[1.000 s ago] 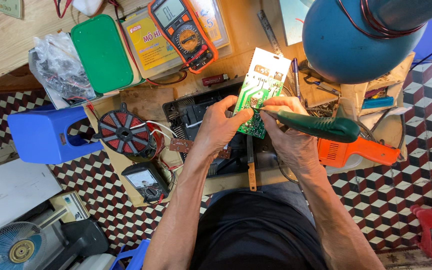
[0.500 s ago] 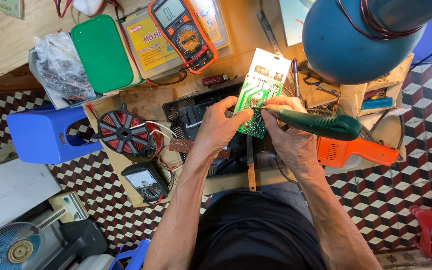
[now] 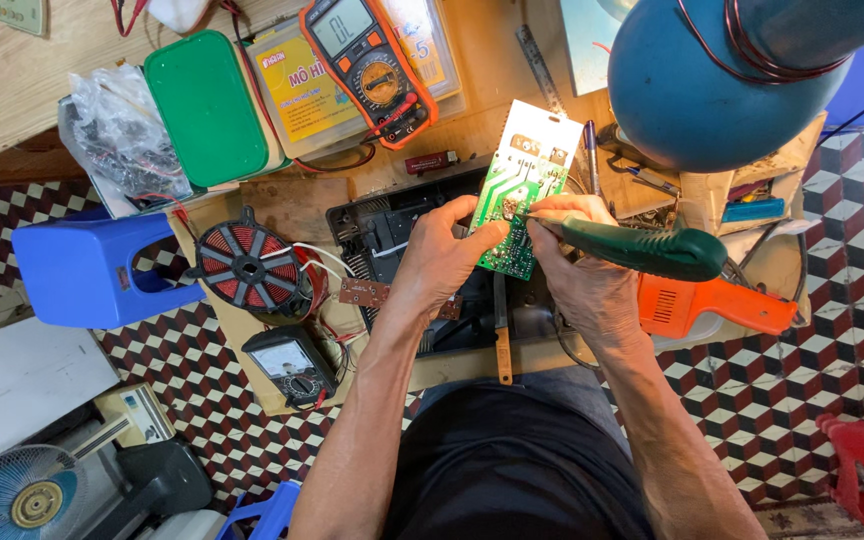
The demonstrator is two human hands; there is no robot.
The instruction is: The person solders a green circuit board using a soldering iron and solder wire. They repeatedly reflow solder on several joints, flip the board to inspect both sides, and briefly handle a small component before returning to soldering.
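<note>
Left hand: the left hand [image 3: 444, 262] sits at the centre of the frame, fingers curled closed on the lower left edge of the green circuit board [image 3: 518, 190], thumb pressed on the board's face.
Right hand: the right hand [image 3: 584, 272] is closed around the dark green soldering iron [image 3: 642, 248], just right of centre; its fingertips also touch the board's right edge.
Circuit board: tilted, held up between both hands above the black open appliance housing [image 3: 392, 235] — upper centre of the frame, its long side running up and to the right.
Soldering iron: lies almost level, handle pointing to the right of the frame, its thin tip touching the board's face near the middle.
Beside the right hand: an orange tool [image 3: 712, 305] lies just below the iron's handle, on the right.
Below the hands: a knife with a yellowish handle [image 3: 502, 335] points down towards the person's lap.
Left of centre: a red and black coil [image 3: 252, 268] with white wires — below it a small analogue meter [image 3: 292, 365].
Upper centre: an orange-edged multimeter [image 3: 367, 65] rests on a clear plastic box [image 3: 302, 95]; a green lid [image 3: 207, 110] lies to its left.
Upper right: a large blue lamp shade [image 3: 702, 80] overhangs the bench.
Far left: a blue plastic stool [image 3: 82, 270] stands on the chequered floor [image 3: 192, 380].
</note>
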